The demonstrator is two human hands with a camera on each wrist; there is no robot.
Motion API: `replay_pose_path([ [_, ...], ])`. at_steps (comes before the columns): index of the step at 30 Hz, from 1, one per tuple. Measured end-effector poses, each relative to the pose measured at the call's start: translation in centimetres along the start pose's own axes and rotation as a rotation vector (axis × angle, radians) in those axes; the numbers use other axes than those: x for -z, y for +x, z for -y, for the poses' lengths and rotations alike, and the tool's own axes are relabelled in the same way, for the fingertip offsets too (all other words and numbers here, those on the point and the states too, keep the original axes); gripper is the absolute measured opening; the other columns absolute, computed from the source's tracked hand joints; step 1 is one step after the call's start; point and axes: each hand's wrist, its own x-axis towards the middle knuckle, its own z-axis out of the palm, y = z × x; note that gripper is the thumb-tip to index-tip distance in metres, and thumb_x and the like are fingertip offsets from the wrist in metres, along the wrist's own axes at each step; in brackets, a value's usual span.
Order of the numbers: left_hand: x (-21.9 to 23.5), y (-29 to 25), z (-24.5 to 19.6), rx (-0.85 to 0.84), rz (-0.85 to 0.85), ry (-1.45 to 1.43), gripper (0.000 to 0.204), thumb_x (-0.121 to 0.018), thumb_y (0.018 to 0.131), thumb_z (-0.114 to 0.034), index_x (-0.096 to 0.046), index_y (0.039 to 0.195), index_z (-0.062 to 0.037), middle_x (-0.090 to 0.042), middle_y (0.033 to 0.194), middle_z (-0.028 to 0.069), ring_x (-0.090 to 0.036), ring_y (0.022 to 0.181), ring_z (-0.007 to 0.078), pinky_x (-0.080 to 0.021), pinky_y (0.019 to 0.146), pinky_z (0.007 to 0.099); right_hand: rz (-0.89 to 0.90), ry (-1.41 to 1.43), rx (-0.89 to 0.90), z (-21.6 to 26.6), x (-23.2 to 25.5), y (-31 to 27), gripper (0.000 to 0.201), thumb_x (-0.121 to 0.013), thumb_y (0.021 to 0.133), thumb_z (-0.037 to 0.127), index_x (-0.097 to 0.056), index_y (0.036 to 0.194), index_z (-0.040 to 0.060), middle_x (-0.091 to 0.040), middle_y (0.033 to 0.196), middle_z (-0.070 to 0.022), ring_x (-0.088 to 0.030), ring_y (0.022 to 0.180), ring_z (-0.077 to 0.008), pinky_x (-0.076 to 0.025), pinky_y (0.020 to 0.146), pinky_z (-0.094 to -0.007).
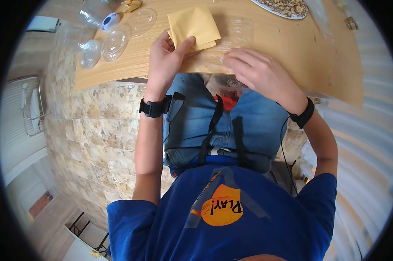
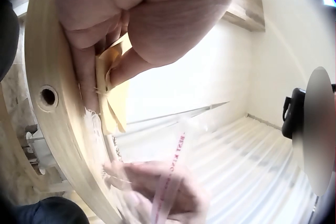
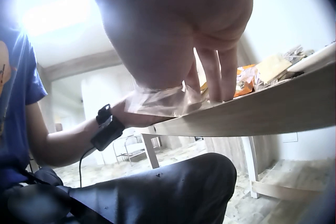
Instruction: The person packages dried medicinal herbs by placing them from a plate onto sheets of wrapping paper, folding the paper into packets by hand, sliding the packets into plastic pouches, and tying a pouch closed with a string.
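Between thumb and fingers, my left hand [image 1: 165, 61] holds a folded yellow paper napkin [image 1: 195, 24] near the table's front edge. From the left wrist view, the napkin [image 2: 111, 100] shows its folded layers, with the thumb on one side and fingers on the other. A clear plastic bag [image 1: 239, 35] with printed lettering lies beside the napkin and partly under it. My right hand [image 1: 262, 70] pinches this bag at its near edge. Thin, crinkled plastic [image 3: 163, 102] shows at the right thumb and fingertips in the right wrist view. Red print marks the bag [image 2: 173, 169] in the left wrist view.
Clear plastic lids [image 1: 115, 45] and a clear cup [image 1: 91, 53] occupy the table's left side, near a white and purple round item [image 1: 111, 21]. A white plate [image 1: 272, 11] of brown dried pieces is at the back right. The wooden table [image 1: 131, 67] ends just before my lap.
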Motion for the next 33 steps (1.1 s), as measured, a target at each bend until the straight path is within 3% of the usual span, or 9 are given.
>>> replay_pose_path([
  [4, 0.8, -0.8, -0.9, -0.067, -0.081, 0.052, 0.033, -0.071, 0.099, -0.008, -0.063, 0.128, 0.0058, -0.074, 0.115, 0.0126, -0.073, 0.101, 0.0151, -0.061, 0.085, 0.0290, 0.063, -0.080, 0.104, -0.1, -0.1, -0.1, 0.022, -0.075, 0.080, 0.005, -0.070, 0.102, 0.0045, -0.068, 0.129, -0.0086, -0.065, 0.120, -0.0283, -0.055, 0.099, -0.0401],
  [7, 0.8, -2.6, -2.7, -0.107, -0.125, 0.000, 0.033, -0.071, 0.098, -0.006, -0.063, 0.128, 0.0067, -0.076, 0.111, 0.0134, -0.074, 0.098, 0.0154, -0.060, 0.085, 0.0284, 0.053, -0.122, 0.077, -0.1, -0.1, -0.1, 0.020, -0.066, 0.084, 0.009, -0.069, 0.103, 0.0075, -0.068, 0.122, -0.0058, -0.065, 0.117, -0.0220, -0.053, 0.098, -0.0336],
  [10, 0.6, -5.0, -4.1, -0.123, -0.112, 0.001, 0.033, -0.070, 0.098, -0.005, -0.062, 0.127, 0.0080, -0.075, 0.111, 0.0142, -0.074, 0.098, 0.0165, -0.060, 0.086, 0.0293, 0.020, -0.183, 0.062, -0.4, -0.3, 0.1, 0.021, -0.065, 0.085, 0.009, -0.069, 0.105, 0.0060, -0.068, 0.120, -0.0055, -0.064, 0.116, -0.0218, -0.053, 0.096, -0.0344],
  [12, 0.3, -6.2, -4.6, -0.011, 0.005, 0.117, 0.032, -0.068, 0.100, -0.007, -0.062, 0.128, 0.0076, -0.074, 0.114, 0.0137, -0.074, 0.099, 0.0197, -0.063, 0.083, 0.0328, 0.024, -0.217, 0.051, -0.6, -0.5, 0.2, 0.021, -0.065, 0.085, 0.009, -0.069, 0.106, 0.0050, -0.068, 0.120, -0.0055, -0.064, 0.116, -0.0217, -0.052, 0.096, -0.0347],
  [16, -0.1, -6.7, -3.9, 0.127, 0.074, 0.077, 0.028, -0.066, 0.101, -0.009, -0.061, 0.122, 0.0095, -0.076, 0.102, 0.0165, -0.076, 0.083, 0.0205, -0.063, 0.071, 0.0301, 0.003, -0.299, 0.036, -1.0, -1.2, 0.3, 0.021, -0.067, 0.086, 0.009, -0.070, 0.107, 0.0034, -0.068, 0.122, -0.0055, -0.063, 0.117, -0.0220, -0.052, 0.096, -0.0349],
  [17, -0.3, -6.8, -3.9, 0.145, 0.068, 0.069, 0.026, -0.063, 0.100, -0.002, -0.059, 0.121, 0.0130, -0.074, 0.095, 0.0177, -0.076, 0.071, 0.0205, -0.062, 0.061, 0.0274, 0.003, -0.300, 0.037, -1.0, -1.2, 0.4, 0.021, -0.067, 0.086, 0.009, -0.070, 0.107, 0.0034, -0.068, 0.122, -0.0055, -0.063, 0.117, -0.0220, -0.052, 0.096, -0.0349],
  [20, -0.2, -7.3, -3.9, 0.268, 0.131, 0.196, 0.023, -0.065, 0.101, -0.007, -0.061, 0.116, 0.0105, -0.074, 0.087, 0.0145, -0.073, 0.065, 0.0182, -0.059, 0.058, 0.0278, -0.015, -0.205, 0.014, -1.0, -1.1, 0.5, 0.024, -0.070, 0.087, 0.010, -0.070, 0.110, 0.0020, -0.068, 0.122, -0.0063, -0.063, 0.116, -0.0233, -0.052, 0.096, -0.0360],
  [26, -0.7, -7.3, -3.5, 0.307, 0.070, 0.267, 0.020, -0.066, 0.101, -0.006, -0.062, 0.109, 0.0110, -0.072, 0.080, 0.0129, -0.070, 0.058, 0.0159, -0.056, 0.051, 0.0260, -0.107, -0.106, -0.073, -0.6, -0.6, 0.9, 0.031, -0.071, 0.089, 0.008, -0.070, 0.118, -0.0005, -0.069, 0.121, -0.0080, -0.064, 0.112, -0.0258, -0.054, 0.096, -0.0383],
  [33, -2.1, -6.8, -4.0, 0.281, 0.089, 0.185, 0.020, -0.067, 0.101, -0.009, -0.064, 0.106, 0.0103, -0.071, 0.075, 0.0111, -0.068, 0.055, 0.0149, -0.053, 0.049, 0.0252, -0.158, -0.083, -0.137, 0.9, 0.4, 1.7, 0.031, -0.071, 0.094, 0.017, -0.069, 0.119, -0.0011, -0.069, 0.121, -0.0086, -0.064, 0.105, -0.0272, -0.055, 0.090, -0.0375],
])
